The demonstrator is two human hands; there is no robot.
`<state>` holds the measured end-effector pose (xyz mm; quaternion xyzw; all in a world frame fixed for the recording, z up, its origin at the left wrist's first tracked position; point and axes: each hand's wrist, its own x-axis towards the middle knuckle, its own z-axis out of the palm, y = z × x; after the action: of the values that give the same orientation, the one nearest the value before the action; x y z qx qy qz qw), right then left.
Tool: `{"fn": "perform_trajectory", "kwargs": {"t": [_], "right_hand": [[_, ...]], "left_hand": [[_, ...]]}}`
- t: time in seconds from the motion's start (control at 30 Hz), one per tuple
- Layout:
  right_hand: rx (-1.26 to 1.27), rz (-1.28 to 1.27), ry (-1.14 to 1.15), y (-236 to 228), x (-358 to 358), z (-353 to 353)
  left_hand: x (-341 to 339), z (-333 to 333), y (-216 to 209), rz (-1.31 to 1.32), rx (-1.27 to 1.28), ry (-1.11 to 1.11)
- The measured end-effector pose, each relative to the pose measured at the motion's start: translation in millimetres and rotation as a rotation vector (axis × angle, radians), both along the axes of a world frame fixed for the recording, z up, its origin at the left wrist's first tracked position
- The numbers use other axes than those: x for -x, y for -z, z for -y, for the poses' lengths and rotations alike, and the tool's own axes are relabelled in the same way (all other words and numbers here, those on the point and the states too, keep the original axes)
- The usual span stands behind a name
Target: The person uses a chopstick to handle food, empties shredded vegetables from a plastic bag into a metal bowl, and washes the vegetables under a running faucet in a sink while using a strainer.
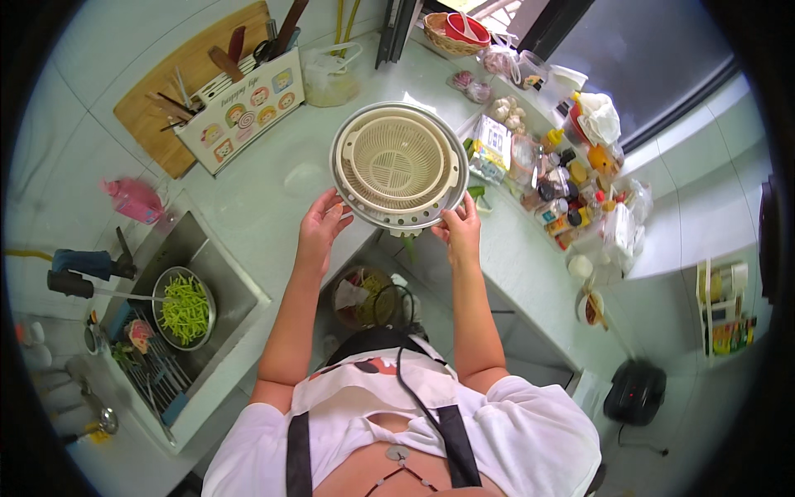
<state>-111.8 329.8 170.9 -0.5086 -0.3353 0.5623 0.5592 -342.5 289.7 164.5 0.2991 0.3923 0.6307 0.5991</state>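
Observation:
Over the counter corner, in front of me, is a nested stack: beige plastic strainer baskets [396,157] with slotted bottoms and side handles sit inside a wider metal colander [406,220] with round holes along its rim. My left hand [325,219] is curled at the colander's near left rim, fingertips against the edge. At the near right rim, my right hand [460,225] grips the edge between thumb and fingers. The undersides of the stack are hidden.
A sink [236,311] at left holds a metal bowl of cut green beans [185,313] under a faucet [74,284]. Behind stand a knife holder [248,116] and wooden cutting board [153,91]. Seasoning bottles [559,203] crowd the right counter. A bin [364,298] stands below.

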Motion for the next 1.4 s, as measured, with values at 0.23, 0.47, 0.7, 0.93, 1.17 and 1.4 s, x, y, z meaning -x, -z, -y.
{"fn": "perform_trajectory", "kwargs": {"t": [0.23,0.47,0.7,0.93,1.17,1.4], "right_hand": [[-0.051,-0.058,-0.034,18,-65,-112],[-0.063,-0.081,-0.020,32,-92,-207],[0.029,-0.099,0.066,49,-80,-268],[0.066,-0.004,0.075,84,-70,-333],[0.159,0.100,-0.016,85,-73,-324],[0.064,-0.116,-0.285,34,-70,-215]], "left_hand": [[-83,-78,13,-0.068,0.108,-0.105],[-126,-145,29,-0.219,0.218,-0.233],[-147,-209,36,-0.334,0.187,-0.303],[-158,-222,37,-0.307,0.204,-0.304],[-149,-205,49,-0.269,0.156,-0.310],[-142,-159,33,-0.241,0.151,-0.326]]}}
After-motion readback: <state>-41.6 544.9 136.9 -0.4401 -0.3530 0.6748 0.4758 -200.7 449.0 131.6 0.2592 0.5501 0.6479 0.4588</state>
